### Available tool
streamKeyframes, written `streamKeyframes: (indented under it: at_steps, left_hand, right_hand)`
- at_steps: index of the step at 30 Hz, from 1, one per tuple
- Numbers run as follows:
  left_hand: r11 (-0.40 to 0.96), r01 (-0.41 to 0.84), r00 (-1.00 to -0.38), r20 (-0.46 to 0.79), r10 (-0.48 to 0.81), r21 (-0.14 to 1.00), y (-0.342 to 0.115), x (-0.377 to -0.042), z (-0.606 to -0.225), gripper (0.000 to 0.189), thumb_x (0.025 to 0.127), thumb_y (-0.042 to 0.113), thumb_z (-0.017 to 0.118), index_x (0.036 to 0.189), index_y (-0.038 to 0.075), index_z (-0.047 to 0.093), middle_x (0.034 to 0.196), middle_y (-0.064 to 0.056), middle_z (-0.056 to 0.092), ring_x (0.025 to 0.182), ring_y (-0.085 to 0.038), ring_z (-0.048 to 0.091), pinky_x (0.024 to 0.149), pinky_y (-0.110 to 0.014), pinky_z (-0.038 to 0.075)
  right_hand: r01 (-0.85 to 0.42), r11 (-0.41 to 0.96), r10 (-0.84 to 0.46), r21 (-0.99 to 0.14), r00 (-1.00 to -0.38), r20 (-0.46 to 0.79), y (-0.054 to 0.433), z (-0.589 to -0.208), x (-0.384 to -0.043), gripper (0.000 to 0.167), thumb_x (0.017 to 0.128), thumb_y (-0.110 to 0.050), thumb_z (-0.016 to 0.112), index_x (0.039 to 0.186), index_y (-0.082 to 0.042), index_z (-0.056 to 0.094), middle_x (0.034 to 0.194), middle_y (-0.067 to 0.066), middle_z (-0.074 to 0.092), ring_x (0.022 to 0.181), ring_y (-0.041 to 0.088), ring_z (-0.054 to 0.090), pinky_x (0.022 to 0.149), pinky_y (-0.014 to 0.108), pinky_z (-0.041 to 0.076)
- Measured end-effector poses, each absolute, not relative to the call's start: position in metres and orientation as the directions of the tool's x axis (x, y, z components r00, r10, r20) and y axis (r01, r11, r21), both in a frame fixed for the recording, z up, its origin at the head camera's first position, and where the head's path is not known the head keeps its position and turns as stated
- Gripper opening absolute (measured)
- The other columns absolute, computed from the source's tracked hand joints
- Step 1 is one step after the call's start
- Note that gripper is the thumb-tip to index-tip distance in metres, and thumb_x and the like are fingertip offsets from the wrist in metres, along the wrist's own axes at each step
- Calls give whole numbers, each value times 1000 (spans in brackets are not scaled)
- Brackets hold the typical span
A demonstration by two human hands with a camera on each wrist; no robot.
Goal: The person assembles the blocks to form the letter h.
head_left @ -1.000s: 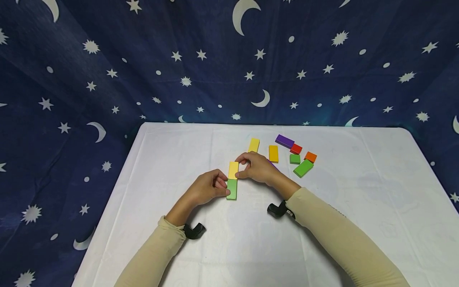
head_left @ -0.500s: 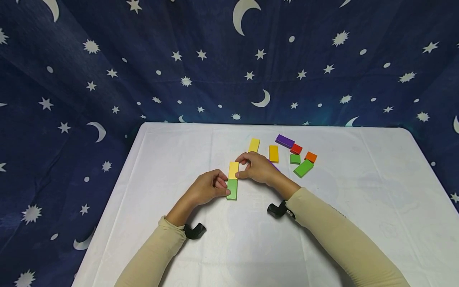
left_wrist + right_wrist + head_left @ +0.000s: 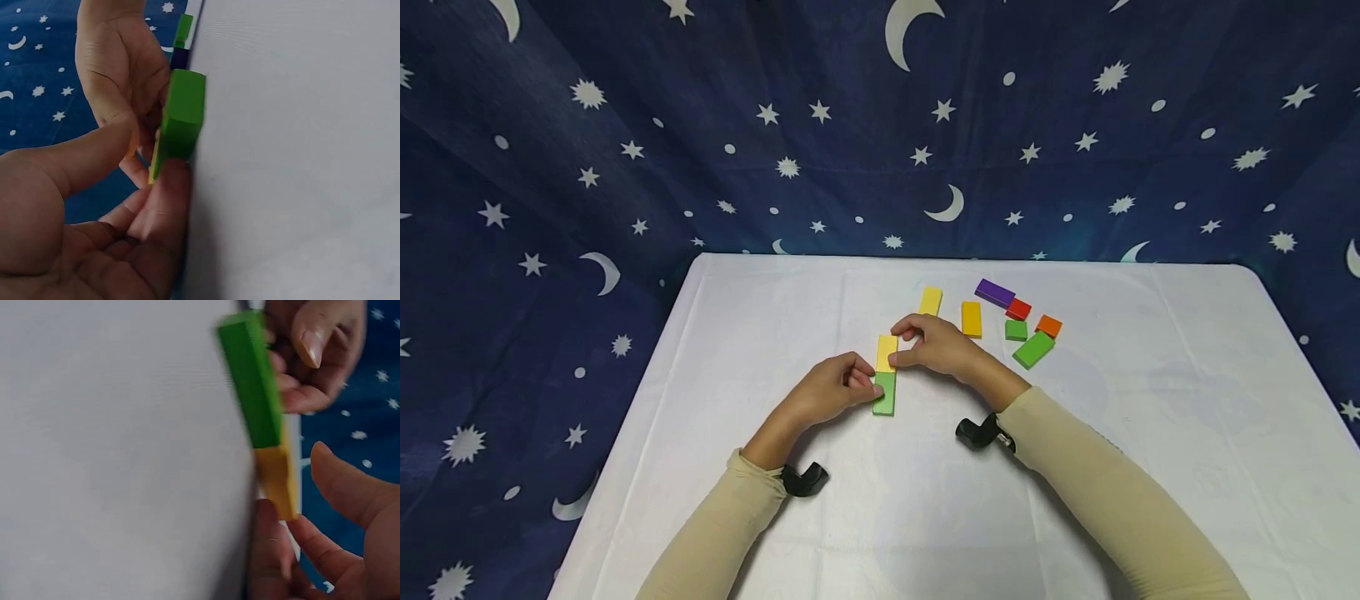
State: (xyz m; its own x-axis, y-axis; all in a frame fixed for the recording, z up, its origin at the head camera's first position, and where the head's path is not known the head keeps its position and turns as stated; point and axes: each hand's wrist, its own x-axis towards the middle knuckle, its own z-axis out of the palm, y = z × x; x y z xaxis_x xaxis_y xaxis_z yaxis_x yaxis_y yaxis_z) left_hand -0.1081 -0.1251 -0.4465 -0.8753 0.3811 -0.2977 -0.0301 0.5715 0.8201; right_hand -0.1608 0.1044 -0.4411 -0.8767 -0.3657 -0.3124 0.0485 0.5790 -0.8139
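A yellow block [image 3: 887, 353] and a green block [image 3: 884, 395] lie end to end in a line on the white table. My left hand [image 3: 823, 387] is at the green block's left side, thumb over its top in the head view. In the left wrist view the thumb stands apart from the green block [image 3: 187, 97], while a fingertip is at its lower edge. My right hand [image 3: 943, 346] is at the yellow block's right side. In the right wrist view its thumb is raised away and fingertips are at the end of the yellow block [image 3: 277, 478].
Behind the right hand lie a second yellow block [image 3: 931, 301] and an amber block [image 3: 972, 320]. Further right are a purple block [image 3: 996, 292], a red one [image 3: 1018, 309], an orange one [image 3: 1049, 326], a small green one [image 3: 1017, 331] and a longer green one [image 3: 1033, 350].
Both thumbs have shifted slightly up over the blocks. The joined yellow and green blocks keep their place. A purple edge seen earlier behind the right hand is now hidden.
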Motion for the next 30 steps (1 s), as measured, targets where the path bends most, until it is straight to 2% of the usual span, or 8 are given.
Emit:
streamKeyframes:
  at_steps: [5, 9, 13, 16, 18, 20, 22, 30]
  left_hand:
    - [630, 7, -909, -258, 329, 777, -123, -108, -441, 33, 98, 36, 68, 115, 8, 63, 86, 2, 65, 73, -11, 59, 72, -29, 48]
    - [694, 146, -934, -132, 331, 705, -119, -109, -435, 40, 99, 32, 68, 128, 6, 62, 96, -4, 67, 82, -17, 61, 76, -34, 50]
    - [770, 261, -924, -80, 374, 582, -115, -111, -428, 50, 98, 35, 69, 142, 14, 59, 130, -14, 62, 118, -30, 60, 99, -49, 50]
    - [814, 282, -909, -129, 396, 508, -113, -113, -425, 57, 97, 43, 69, 149, 26, 54, 156, -17, 45, 147, -41, 39, 114, -66, 35]
    - [834, 281, -897, -179, 404, 475, -112, -114, -424, 61, 95, 48, 69, 152, 32, 50, 164, -17, 33, 154, -44, 24, 115, -76, 23]
    - [848, 270, -887, -225, 404, 456, -113, -115, -425, 65, 94, 52, 70, 153, 37, 47, 168, -15, 26, 157, -45, 13, 113, -82, 13]
    - [857, 267, -879, -253, 404, 440, -114, -116, -427, 68, 92, 55, 70, 153, 39, 45, 170, -14, 22, 158, -46, 8, 110, -85, 8]
    - [857, 275, -872, -261, 413, 435, -122, -117, -432, 69, 89, 58, 72, 151, 38, 49, 167, -14, 29, 157, -46, 14, 105, -89, 7]
  right_hand:
    - [147, 438, -400, -887, -852, -339, 113, -432, -169, 53, 88, -26, 82, 134, -11, 62, 117, 11, 61, 95, 24, 65, 85, 30, 58]
    - [85, 437, -377, -896, -887, -268, 123, -422, -177, 46, 93, -28, 76, 134, -11, 63, 113, 9, 64, 95, 27, 70, 85, 37, 61]
    - [-74, 572, -316, -817, -939, -137, 133, -416, -186, 40, 95, -32, 73, 128, -11, 68, 109, 7, 68, 98, 27, 67, 87, 39, 57]
    - [-122, 646, -282, -754, -955, -88, 140, -415, -193, 38, 95, -32, 72, 126, -10, 69, 112, 9, 68, 104, 27, 63, 94, 43, 53]
    - [-121, 670, -265, -733, -961, -84, 144, -416, -197, 38, 96, -31, 72, 127, -10, 68, 117, 11, 67, 106, 29, 63, 96, 45, 52]
    - [-109, 690, -247, -716, -965, -91, 148, -418, -201, 39, 96, -31, 72, 128, -10, 68, 121, 12, 65, 108, 30, 62, 97, 46, 51]
    - [-98, 707, -233, -701, -967, -100, 151, -420, -204, 40, 96, -31, 72, 129, -11, 67, 125, 13, 64, 108, 30, 62, 97, 46, 51]
    - [-68, 741, -217, -669, -966, -142, 156, -430, -212, 47, 92, -31, 76, 132, -8, 66, 129, 15, 63, 109, 31, 58, 100, 47, 49]
